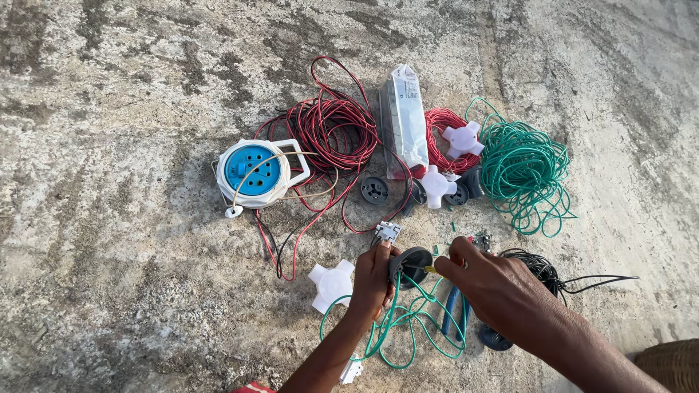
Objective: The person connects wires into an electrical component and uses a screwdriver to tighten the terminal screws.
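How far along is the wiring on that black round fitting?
Done: nothing looks finished. In hand: the left hand holds the black round fitting, with green wire running to it, while the right hand works a small yellow-tipped tool at it. Left: the other black fittings, white junction boxes, the green wire coil and the red-black wire lie loose on the concrete.

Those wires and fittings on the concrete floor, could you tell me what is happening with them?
A person's left hand holds a round black fitting, while the right hand pinches something small against it, with loose green wire trailing below. Around lie a red-and-black wire bundle, a green wire coil, a blue-and-white extension reel and white junction pieces.
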